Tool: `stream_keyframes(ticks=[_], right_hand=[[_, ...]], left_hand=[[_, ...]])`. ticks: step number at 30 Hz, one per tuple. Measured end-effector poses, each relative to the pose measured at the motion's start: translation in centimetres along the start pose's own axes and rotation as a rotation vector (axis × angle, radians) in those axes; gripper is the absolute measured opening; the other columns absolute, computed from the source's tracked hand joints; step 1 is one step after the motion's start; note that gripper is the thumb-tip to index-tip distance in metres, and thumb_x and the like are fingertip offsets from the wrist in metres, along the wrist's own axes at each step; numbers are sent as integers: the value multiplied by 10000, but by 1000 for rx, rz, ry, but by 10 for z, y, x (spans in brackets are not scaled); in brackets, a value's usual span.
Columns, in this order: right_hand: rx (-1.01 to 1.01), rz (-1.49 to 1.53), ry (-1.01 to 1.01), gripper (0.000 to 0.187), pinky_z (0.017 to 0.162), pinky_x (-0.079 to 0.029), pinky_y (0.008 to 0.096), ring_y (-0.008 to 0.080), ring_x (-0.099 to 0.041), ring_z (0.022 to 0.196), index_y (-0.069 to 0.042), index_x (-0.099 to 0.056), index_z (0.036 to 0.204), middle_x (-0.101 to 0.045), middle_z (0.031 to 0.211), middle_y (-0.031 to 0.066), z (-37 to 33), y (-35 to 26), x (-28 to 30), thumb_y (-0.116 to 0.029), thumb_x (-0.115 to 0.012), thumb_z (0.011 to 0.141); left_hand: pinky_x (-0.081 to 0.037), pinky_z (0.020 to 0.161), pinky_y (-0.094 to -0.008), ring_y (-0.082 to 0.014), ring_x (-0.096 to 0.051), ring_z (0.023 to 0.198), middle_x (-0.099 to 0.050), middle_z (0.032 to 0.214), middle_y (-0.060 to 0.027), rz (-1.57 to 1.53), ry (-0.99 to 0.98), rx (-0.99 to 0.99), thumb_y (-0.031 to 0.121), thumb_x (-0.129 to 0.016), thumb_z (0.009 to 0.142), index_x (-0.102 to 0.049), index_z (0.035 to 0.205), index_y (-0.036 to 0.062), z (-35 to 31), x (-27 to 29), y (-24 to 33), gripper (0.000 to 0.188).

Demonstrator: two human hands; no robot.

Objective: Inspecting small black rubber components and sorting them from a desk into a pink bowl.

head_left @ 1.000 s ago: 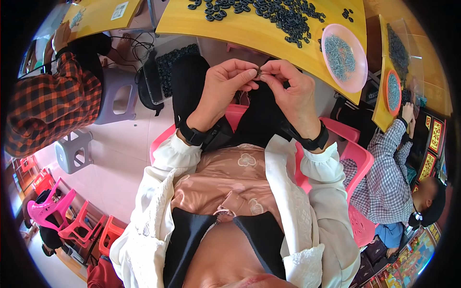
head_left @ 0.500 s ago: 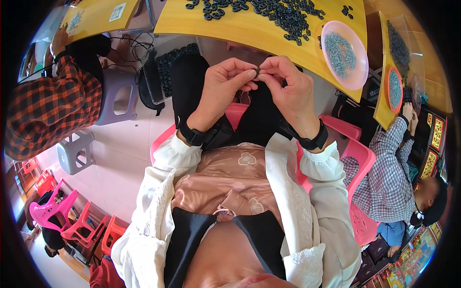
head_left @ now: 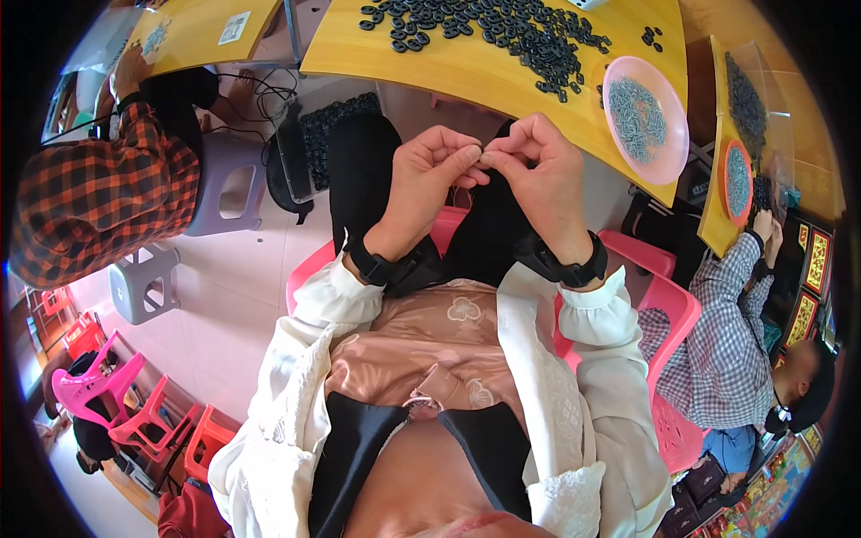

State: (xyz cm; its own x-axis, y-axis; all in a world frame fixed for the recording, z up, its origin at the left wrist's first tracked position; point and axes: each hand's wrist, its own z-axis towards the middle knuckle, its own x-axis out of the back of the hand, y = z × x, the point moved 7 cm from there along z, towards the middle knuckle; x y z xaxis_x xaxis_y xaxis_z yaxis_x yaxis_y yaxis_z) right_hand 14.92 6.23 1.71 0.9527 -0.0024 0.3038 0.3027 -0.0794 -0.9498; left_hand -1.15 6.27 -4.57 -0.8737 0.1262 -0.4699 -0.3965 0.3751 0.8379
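Above my lap, my left hand [head_left: 436, 172] and my right hand [head_left: 535, 170] meet fingertip to fingertip. Both are closed in a pinch around a tiny dark piece [head_left: 482, 152], mostly covered by the fingers, so its kind cannot be made out. Beyond them on the yellow table [head_left: 395, 67] lies a spread of small black oval parts [head_left: 529, 40]. A pink bowl [head_left: 677, 134] holding many small silvery screw-like pieces [head_left: 639, 117] stands at the table's right end, closest to my right hand.
A clear bin of black parts [head_left: 316, 134] stands left of my knees. A person in a checked orange shirt [head_left: 108, 197] sits left; another in a grey checked shirt [head_left: 717, 341] works right beside an orange bowl [head_left: 749, 211]. Cables and grey stools [head_left: 143, 287] are at left.
My view has shifted slightly, so the table appears a little lower and to the right. Both hands stay pinched together, with the fingertips slightly closer around the piece.
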Motion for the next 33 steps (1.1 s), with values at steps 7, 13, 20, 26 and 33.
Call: stream_keyframes(ticks=[7, 13, 20, 26, 33], right_hand=[[-11, 51, -68, 204, 787, -543, 226, 59, -694, 864, -1, -662, 1156, -765, 969, 38, 17, -2, 0, -41, -752, 977], [37, -112, -36, 271, 764, -533, 247, 67, -674, 834, -7, -707, 1279, -767, 972, 28, 30, 25, 7, -111, -693, 1030], [269, -642, 55, 336, 825, -570, 373, 350, -729, 888, -79, -715, 1316, -754, 1045, 197, 71, 3, -16, -119, -662, 986], [393, -802, 43, 447, 856, -566, 499, 416, -713, 995, -107, -622, 1440, -744, 1140, 208, 101, -5, -54, -92, -573, 996], [348, -982, 14, 447, 778, -556, 518, 421, -711, 933, -135, -649, 1428, -732, 1035, 220, 104, -6, -71, -71, -570, 992]], left_hand=[[-593, 752, -230, -157, -771, 836, -792, 1015, -130, -73, 43, 15, 107, -697, 1043, -697, 1144, -13, 4, 8, 9, 157], [-598, 779, -235, -162, -772, 867, -791, 1042, -131, -108, 69, 58, 140, -692, 1050, -696, 1159, -1, 6, 23, 6, 178], [-589, 762, -213, -137, -760, 876, -780, 1083, -122, -158, 102, 43, 163, -678, 1063, -690, 1165, 17, 3, 36, 16, 179], [-586, 783, -236, -150, -759, 865, -784, 1051, -120, -201, 160, -8, 163, -694, 1051, -687, 1116, 17, 1, 51, 30, 160], [-593, 752, -209, -136, -755, 850, -776, 1075, -128, -231, 138, -26, 158, -678, 1062, -682, 1171, 12, 2, 58, 32, 182]])
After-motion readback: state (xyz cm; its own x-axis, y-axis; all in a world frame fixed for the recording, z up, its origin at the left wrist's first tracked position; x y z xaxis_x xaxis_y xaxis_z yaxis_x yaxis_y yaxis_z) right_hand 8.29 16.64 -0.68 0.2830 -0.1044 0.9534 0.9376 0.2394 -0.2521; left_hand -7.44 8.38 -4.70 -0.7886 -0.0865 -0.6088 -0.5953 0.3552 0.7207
